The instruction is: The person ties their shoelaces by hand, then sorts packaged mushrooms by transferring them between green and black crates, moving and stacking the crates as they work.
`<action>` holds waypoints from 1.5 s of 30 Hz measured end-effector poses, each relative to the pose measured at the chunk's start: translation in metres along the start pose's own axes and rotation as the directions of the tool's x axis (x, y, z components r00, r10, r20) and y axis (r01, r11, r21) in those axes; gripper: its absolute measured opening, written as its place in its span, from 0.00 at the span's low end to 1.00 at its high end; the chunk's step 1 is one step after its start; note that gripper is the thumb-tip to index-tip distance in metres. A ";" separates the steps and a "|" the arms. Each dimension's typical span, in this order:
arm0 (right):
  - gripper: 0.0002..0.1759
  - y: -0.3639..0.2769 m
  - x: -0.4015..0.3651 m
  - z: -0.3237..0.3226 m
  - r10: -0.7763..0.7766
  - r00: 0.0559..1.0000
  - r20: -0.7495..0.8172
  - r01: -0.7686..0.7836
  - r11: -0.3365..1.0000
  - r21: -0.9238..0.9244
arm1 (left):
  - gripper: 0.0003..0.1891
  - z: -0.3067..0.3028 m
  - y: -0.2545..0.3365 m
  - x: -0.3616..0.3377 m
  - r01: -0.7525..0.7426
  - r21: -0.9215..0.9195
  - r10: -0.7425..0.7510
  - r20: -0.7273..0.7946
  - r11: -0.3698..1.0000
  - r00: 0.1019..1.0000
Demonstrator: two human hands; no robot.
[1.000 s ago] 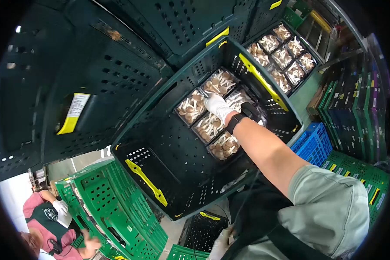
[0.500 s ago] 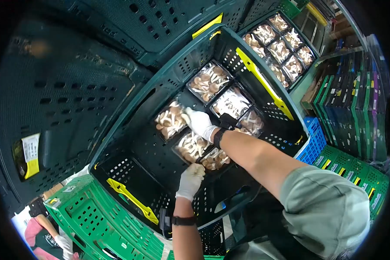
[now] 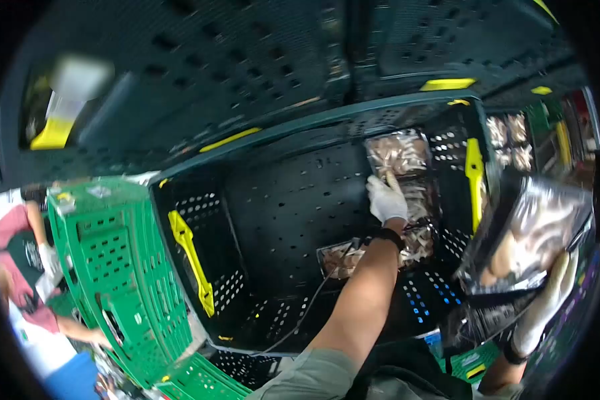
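Observation:
A dark plastic crate [image 3: 280, 193] holds several clear-wrapped trays of mushrooms on its right side. My gloved left hand [image 3: 387, 199] reaches into it, fingers apart, fingertips at the near edge of the far mushroom tray [image 3: 399, 150]. Just right of that hand is another mushroom tray [image 3: 418, 197]. A further mushroom tray [image 3: 340, 260] lies by the near wall, partly behind my forearm. Outside the crate, my gloved right hand [image 3: 550, 300] grips a tilted mushroom tray [image 3: 537, 230] from its right side. Below it shows a dark wrapped shape, too blurred to make out.
Dark crate walls [image 3: 247, 67] rise behind the crate. Green crates [image 3: 117, 253] stand to its left, with a co-worker in a pink sleeve [image 3: 20, 227] beyond. More mushroom trays [image 3: 510, 137] sit at the back right. A thin cable [image 3: 313, 300] crosses the crate's front.
The view has turned. Two mushroom trays have left the crate's inner row. My right hand has moved out to the right with a tray; my left hand has moved over to the remaining trays.

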State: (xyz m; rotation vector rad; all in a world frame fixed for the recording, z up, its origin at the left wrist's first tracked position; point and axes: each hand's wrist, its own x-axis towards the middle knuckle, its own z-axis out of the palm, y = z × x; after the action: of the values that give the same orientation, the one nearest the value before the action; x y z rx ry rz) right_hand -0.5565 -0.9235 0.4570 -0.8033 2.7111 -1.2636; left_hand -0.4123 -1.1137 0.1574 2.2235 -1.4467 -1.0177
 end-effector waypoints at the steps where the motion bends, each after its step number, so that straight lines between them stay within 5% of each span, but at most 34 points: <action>1: 0.26 0.011 -0.001 -0.008 0.026 0.999 0.024 -0.026 1.000 0.017 | 0.23 0.000 -0.005 0.002 -0.027 -0.085 0.025 -0.023 0.996 0.999; 4: 0.23 0.023 -0.012 -0.012 0.136 0.985 0.107 -0.142 0.989 0.042 | 0.18 -0.003 -0.011 0.014 0.017 -0.150 -0.013 0.027 0.989 1.000; 6: 0.26 0.029 -0.012 -0.017 0.057 0.997 0.058 -0.050 0.992 -0.113 | 0.17 -0.019 -0.005 0.022 -0.052 -0.177 0.055 0.012 0.983 0.998; 8: 0.28 0.010 -0.005 -0.024 0.036 0.998 0.041 -0.033 0.996 -0.081 | 0.17 -0.054 0.001 0.021 -0.035 -0.233 0.053 0.068 0.972 0.996; 10: 0.29 -0.014 0.001 -0.029 -0.030 0.999 0.023 0.031 0.998 -0.058 | 0.15 -0.102 0.002 0.015 -0.186 -0.273 0.185 -0.028 0.944 0.982; 11: 0.29 -0.033 0.001 -0.029 -0.087 0.996 0.009 0.088 0.995 -0.043 | 0.15 -0.138 0.002 0.011 -0.303 -0.247 0.287 -0.100 0.920 0.953; 13: 0.29 -0.070 -0.002 -0.019 -0.203 0.979 -0.015 0.203 0.979 0.000 | 0.13 -0.223 -0.006 -0.016 -0.419 -0.521 0.320 -0.273 0.744 0.907; 15: 0.28 -0.102 -0.005 0.002 -0.370 0.928 0.030 0.367 0.926 0.090 | 0.12 -0.350 -0.021 -0.064 -0.377 -0.516 0.310 -0.215 0.769 0.926; 16: 0.27 -0.153 -0.033 0.021 -0.300 0.950 0.080 0.268 0.922 0.278 | 0.12 -0.406 -0.043 -0.089 -0.376 -0.530 0.286 -0.248 0.760 0.926; 17: 0.26 -0.200 -0.062 0.034 -0.398 0.901 0.175 0.323 0.882 0.342 | 0.10 -0.445 -0.082 -0.105 -0.539 -0.117 0.457 -0.400 0.834 0.794; 18: 0.23 -0.232 -0.089 0.050 -0.461 0.847 0.265 0.298 0.825 0.480 | 0.10 -0.474 -0.125 -0.126 -0.527 0.188 0.513 -0.631 0.829 0.582; 19: 0.22 -0.261 -0.120 0.067 -0.531 0.765 0.365 0.245 0.764 0.597 | 0.10 -0.524 -0.144 -0.164 -0.324 -0.198 0.156 -0.582 0.925 0.798; 20: 0.20 -0.285 -0.154 0.085 -0.610 0.662 0.435 0.195 0.702 0.685 | 0.10 -0.567 -0.159 -0.205 -0.262 -0.386 -0.050 -0.638 0.885 0.768; 21: 0.19 -0.306 -0.194 0.102 -0.677 0.555 0.484 0.119 0.640 0.759 | 0.10 -0.589 -0.201 -0.239 -0.119 -0.308 -0.146 -0.712 0.944 0.686; 23: 0.14 -0.352 -0.260 0.079 -0.836 0.234 0.496 0.226 0.543 0.809 | 0.07 -0.636 -0.241 -0.336 -0.010 -0.260 -0.211 -0.805 0.966 0.555; 25: 0.06 -0.383 -0.362 0.074 -0.877 0.009 0.481 0.086 0.480 0.873 | 0.06 -0.669 -0.320 -0.415 0.192 -0.068 -0.136 -0.921 0.979 0.365; 27: 0.05 -0.424 -0.467 0.050 -0.896 -0.350 0.273 0.101 0.253 0.962 | 0.05 -0.714 -0.376 -0.500 0.338 -0.222 -0.328 -0.895 0.915 0.302; 28: 0.07 -0.443 -0.521 0.034 -0.850 -0.493 0.185 0.146 0.129 0.981 | 0.06 -0.734 -0.412 -0.538 0.425 -0.216 -0.344 -0.905 0.879 0.252; 29: 0.08 -0.464 -0.560 0.044 -0.794 -0.600 0.100 0.021 0.109 0.994 | 0.07 -0.742 -0.432 -0.537 0.483 -0.123 -0.252 -0.944 0.867 0.213; 31: 0.10 -0.478 -0.677 0.056 -0.708 -0.570 -0.417 -0.207 -0.368 0.907 | 0.06 -0.773 -0.489 -0.577 0.495 -0.121 -0.248 -0.948 0.860 0.199; 33: 0.14 -0.481 -0.796 0.068 -0.561 -0.438 -0.703 -0.410 -0.571 0.711 | 0.07 -0.792 -0.552 -0.603 0.557 -0.168 -0.336 -0.917 0.814 0.214; 35: 0.17 -0.463 -0.903 0.078 -0.650 -0.521 -0.554 -0.669 -0.092 0.737 | 0.08 -0.798 -0.609 -0.612 0.559 -0.183 -0.360 -0.905 0.809 0.225; 37: 0.17 -0.467 -0.966 0.063 -0.342 -0.735 -0.585 -0.515 -0.280 0.810 | 0.08 -0.798 -0.645 -0.613 0.589 -0.193 -0.419 -0.865 0.785 0.275; 39: 0.15 -0.442 -1.035 0.087 -0.410 -0.544 -0.732 -0.702 -0.255 0.665 | 0.10 -0.796 -0.695 -0.609 0.633 -0.211 -0.504 -0.800 0.745 0.327; 40: 0.14 -0.433 -1.070 0.090 -0.262 -0.676 -0.689 -0.615 -0.316 0.723 | 0.10 -0.795 -0.716 -0.603 0.640 -0.231 -0.547 -0.759 0.733 0.352; 41: 0.14 -0.423 -1.098 0.098 -0.268 -0.685 -0.678 -0.605 -0.310 0.733 | 0.11 -0.792 -0.736 -0.595 0.648 -0.253 -0.591 -0.713 0.719 0.378; 43: 0.16 -0.404 -1.137 0.119 -0.034 -0.830 -0.557 -0.473 -0.486 0.735 | 0.10 -0.774 -0.788 -0.571 0.644 -0.232 -0.586 -0.698 0.729 0.412; 45: 0.24 -0.397 -1.138 0.138 -0.121 -0.860 -0.497 -0.365 -0.535 0.762 | 0.11 -0.732 -0.852 -0.546 0.583 -0.339 -0.600 -0.724 0.738 0.339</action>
State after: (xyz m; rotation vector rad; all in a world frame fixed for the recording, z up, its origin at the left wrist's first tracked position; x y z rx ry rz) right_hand 0.6353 -0.6945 0.4567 -2.6108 -1.1429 -0.2556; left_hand 0.5410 -0.3401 0.3889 2.6784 -0.1704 -0.0080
